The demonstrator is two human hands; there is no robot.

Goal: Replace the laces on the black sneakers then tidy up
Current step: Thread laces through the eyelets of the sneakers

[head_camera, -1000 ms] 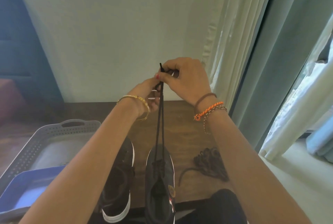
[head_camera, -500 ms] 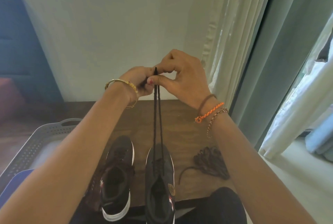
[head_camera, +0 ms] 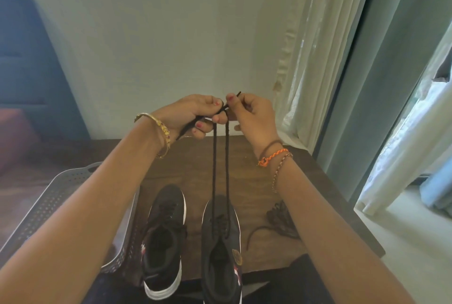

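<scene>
- Now both hands, left hand (head_camera: 193, 115) and right hand (head_camera: 252, 115), pinch the black lace (head_camera: 227, 169) ends with curled fingers above the right sneaker (head_camera: 221, 250).
- Left sneaker (head_camera: 163, 237) stands just beside it on the desk (head_camera: 247, 186).
- Old laces (head_camera: 281, 224) lie right of it.

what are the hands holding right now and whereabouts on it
Both hands pinch the black lace near its two free ends, left hand on one, right hand on the other, above the right-side sneaker.

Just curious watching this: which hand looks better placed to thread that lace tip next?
Probably the right hand: it pinches the thin black lace just below its free tip, directly above the right black sneaker.
</scene>
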